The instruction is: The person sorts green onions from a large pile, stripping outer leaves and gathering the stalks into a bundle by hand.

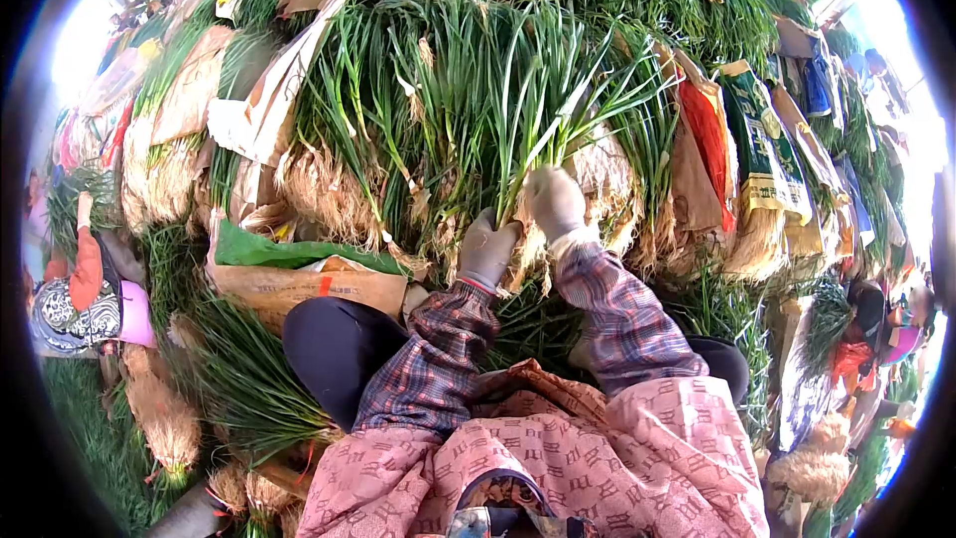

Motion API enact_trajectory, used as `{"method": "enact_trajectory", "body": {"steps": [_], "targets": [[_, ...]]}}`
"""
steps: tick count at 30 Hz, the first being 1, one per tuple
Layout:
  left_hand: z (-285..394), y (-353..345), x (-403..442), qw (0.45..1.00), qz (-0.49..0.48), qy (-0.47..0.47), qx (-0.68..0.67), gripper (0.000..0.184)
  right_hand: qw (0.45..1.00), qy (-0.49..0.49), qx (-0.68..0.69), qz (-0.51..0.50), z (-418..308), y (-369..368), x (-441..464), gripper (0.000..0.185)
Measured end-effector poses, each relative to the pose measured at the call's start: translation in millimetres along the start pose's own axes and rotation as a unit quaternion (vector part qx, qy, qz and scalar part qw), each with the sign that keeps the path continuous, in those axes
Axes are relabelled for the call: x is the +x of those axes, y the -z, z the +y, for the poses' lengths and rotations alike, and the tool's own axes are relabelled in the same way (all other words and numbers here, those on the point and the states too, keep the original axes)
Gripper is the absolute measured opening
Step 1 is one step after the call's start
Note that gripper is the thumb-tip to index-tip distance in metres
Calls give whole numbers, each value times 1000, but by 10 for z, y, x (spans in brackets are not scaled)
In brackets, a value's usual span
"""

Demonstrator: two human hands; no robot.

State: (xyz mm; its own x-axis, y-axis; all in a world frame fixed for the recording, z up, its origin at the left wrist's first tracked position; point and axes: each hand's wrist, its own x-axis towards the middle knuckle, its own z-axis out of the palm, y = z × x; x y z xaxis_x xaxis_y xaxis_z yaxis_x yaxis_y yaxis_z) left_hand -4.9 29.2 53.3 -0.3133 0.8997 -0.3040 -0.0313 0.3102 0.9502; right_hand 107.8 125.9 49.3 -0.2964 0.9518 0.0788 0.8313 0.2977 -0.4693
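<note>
Both of my hands wear pale gloves and work at a heap of green onions (518, 100) with long green leaves and stringy, pale roots. My left hand (488, 247) is closed around the lower stems of a few upright green onions. Just right of it and a little higher, my right hand (554, 201) is curled like a fist at the stem bases. It looks slightly blurred, and leaves fan out above it. The fingertips of both hands are partly hidden.
Bundles with thick roots (334, 189) and paper or plastic sacks (264, 110) lie all around. A folded brown sack with green lining (309, 284) is by my left knee. Loose leaves (249, 379) cover the ground at left. Other people sit at the left (80, 309) and right edges.
</note>
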Motion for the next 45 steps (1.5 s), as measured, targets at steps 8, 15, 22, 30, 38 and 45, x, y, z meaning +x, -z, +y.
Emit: {"method": "enact_trajectory", "body": {"steps": [8, 15, 22, 30, 38, 45], "targets": [[-255, -13, -42, 898, 79, -135, 412, 33, 980, -140, 67, -123, -373, 411, -20, 36], [-395, 30, 21, 908, 77, -152, 384, 30, 933, -104, 339, -57, -260, 137, -103, 21], [-50, 30, -44, 945, -49, -119, 299, 30, 625, -311, 716, 22, -4, 158, -460, 22], [401, 405, -6, 964, -84, -84, -238, 17, 901, -325, -243, -153, 1515, 1505, -759, 30], [178, 281, 274, 725, -245, -163, -622, 23, 974, -179, -38, -135, 3, 248, -123, 41], [188, 424, 287, 856, -189, -87, -473, 26, 941, -56, 281, 181, 350, 210, -110, 19]]}}
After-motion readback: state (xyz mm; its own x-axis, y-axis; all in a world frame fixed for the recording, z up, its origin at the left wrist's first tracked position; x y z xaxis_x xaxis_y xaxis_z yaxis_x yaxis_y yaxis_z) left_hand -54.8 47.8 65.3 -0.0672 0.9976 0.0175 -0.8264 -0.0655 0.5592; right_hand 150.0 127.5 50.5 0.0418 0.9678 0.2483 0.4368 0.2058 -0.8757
